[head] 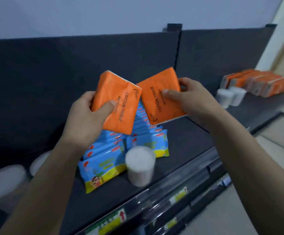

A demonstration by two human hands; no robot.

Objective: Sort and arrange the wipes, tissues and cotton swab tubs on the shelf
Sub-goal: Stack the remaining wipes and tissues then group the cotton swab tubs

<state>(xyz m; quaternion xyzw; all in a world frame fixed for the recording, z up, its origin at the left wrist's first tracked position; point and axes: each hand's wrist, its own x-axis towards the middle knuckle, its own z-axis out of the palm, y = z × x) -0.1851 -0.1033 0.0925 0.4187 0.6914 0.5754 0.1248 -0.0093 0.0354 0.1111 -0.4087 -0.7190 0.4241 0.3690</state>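
Observation:
My left hand grips an orange tissue pack above the shelf, thumb on its front. Beside it my right hand grips a second orange tissue pack, tilted the other way. Under both packs, rows of blue and yellow wipes packs stand on the dark shelf. A white cotton swab tub stands in front of the wipes. Two more white tubs sit to the right, next to a row of orange tissue packs.
Blurred white tubs stand at the left of the shelf. A dark back panel rises behind the shelf. Price labels run along the front rail. A pale floor shows at the right.

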